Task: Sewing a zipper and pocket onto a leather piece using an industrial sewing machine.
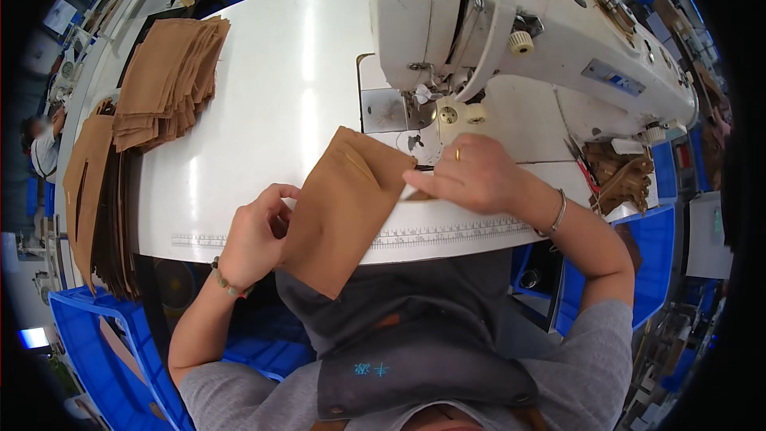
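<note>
One brown fabric piece (343,215), over the front edge of the counter (255,104): liable to skew or crease from uneven pulling; long axis slanting from lower left to upper right, toward the sewing machine (527,0); gripped leftward by a curled left hand (257,227); beside a bunched right hand (472,175), hold impossible to tell.

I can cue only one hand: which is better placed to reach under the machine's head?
Probably the right hand: it is nearer the machine, by the right corner of the brown piece. The left hand is farther off, at the piece's left edge.
</note>
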`<state>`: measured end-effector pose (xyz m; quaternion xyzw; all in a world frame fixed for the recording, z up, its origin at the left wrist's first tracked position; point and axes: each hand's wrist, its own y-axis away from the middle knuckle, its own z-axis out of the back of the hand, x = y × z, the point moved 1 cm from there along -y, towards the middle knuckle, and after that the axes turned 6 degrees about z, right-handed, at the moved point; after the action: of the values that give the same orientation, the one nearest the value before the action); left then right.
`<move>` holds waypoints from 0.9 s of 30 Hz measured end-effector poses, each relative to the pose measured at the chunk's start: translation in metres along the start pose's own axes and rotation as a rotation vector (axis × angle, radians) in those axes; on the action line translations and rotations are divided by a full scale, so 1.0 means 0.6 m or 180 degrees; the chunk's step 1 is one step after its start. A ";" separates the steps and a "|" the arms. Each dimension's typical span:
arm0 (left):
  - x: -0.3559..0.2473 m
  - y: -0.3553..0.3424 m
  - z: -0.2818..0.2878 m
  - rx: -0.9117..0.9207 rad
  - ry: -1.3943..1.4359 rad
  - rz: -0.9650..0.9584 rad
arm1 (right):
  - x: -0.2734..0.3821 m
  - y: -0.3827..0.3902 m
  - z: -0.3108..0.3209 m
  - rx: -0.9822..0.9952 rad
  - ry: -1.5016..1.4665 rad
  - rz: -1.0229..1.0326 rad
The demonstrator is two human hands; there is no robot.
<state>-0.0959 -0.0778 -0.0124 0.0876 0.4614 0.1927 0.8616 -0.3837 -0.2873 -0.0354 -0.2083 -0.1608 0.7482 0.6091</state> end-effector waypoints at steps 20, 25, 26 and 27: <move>-0.134 -0.143 -0.141 -0.0850 -0.2514 -0.2621 | -0.014 0.064 0.044 0.0342 -0.1160 -0.0830; -0.118 -0.171 -0.111 -0.1172 -0.2972 -0.1526 | -0.037 0.034 0.039 0.0529 -0.1322 -0.0717; -0.117 -0.176 -0.101 -0.1291 -0.2867 -0.1360 | -0.042 0.028 0.039 0.0608 -0.1360 -0.0691; -0.117 -0.176 -0.097 -0.1316 -0.2891 -0.1404 | -0.046 0.023 0.039 0.0736 -0.1416 -0.0689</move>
<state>-0.1526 -0.2048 -0.0261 -0.1080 0.0028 0.0368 0.9935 -0.4025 -0.3165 -0.0188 0.0504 -0.2255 0.7194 0.6550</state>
